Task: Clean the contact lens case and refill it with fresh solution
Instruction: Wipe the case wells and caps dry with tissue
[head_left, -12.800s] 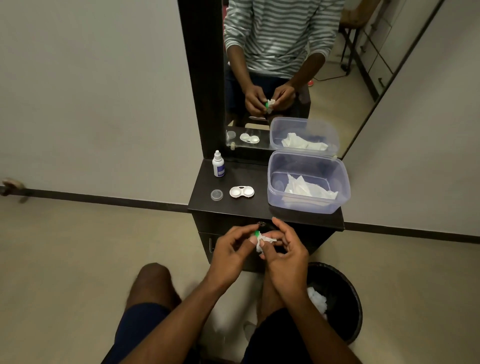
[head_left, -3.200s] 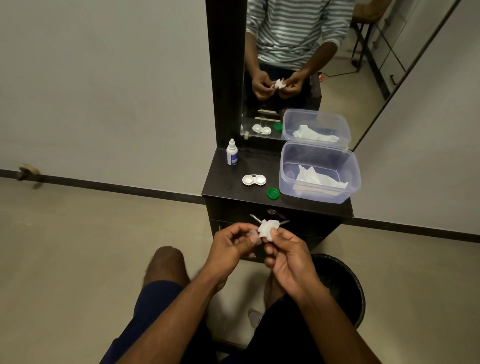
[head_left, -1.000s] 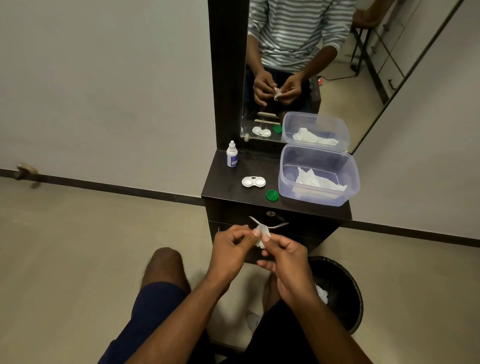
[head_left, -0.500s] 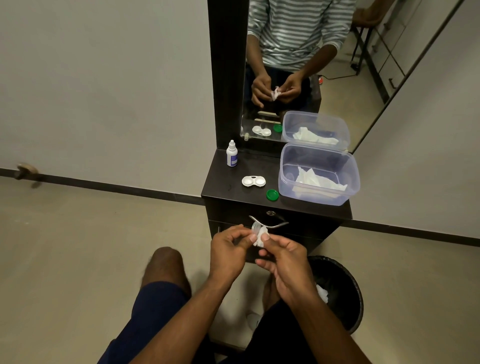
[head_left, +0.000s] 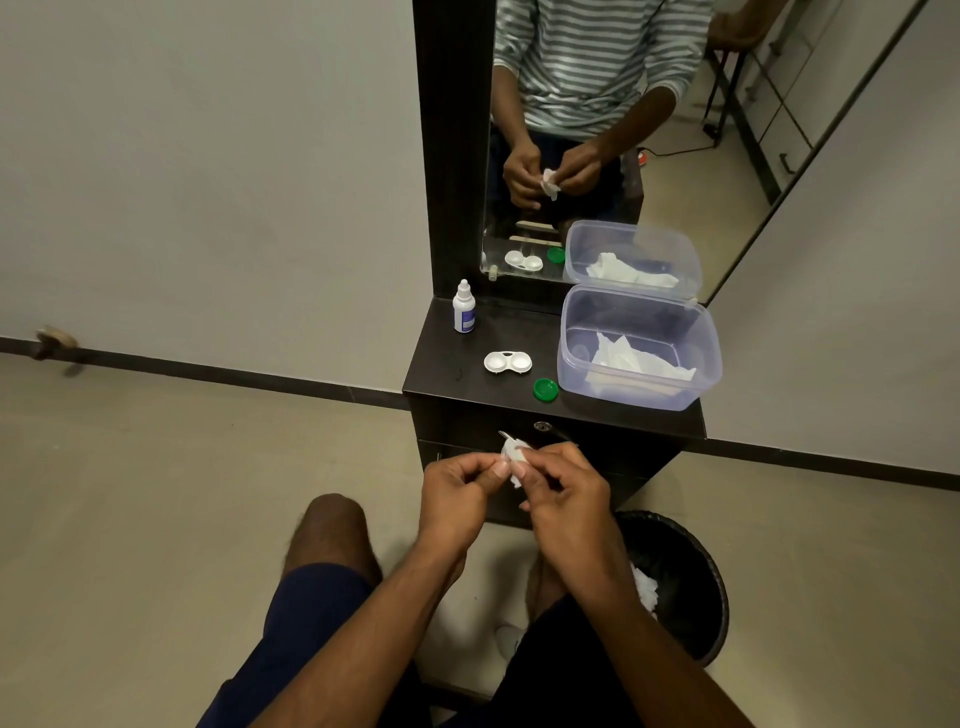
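Nearest, left hand (head_left: 457, 491) and right hand (head_left: 563, 493) pinching a scrap of tissue (head_left: 514, 457) round something small — likely a case cap, though too hidden to tell — right over the bin (head_left: 691, 582); could slip from the fingertips and drop in. Farther off on the dresser top (head_left: 441, 374), green cap (head_left: 545, 389) lying loose, white lens case (head_left: 507, 362) open, wells up, apparently dry, bottle (head_left: 463, 314) upright behind — not refilled yet.

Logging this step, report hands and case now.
Left hand and right hand pinch tissue round a small cap. Case open on dresser. Nothing in the way.
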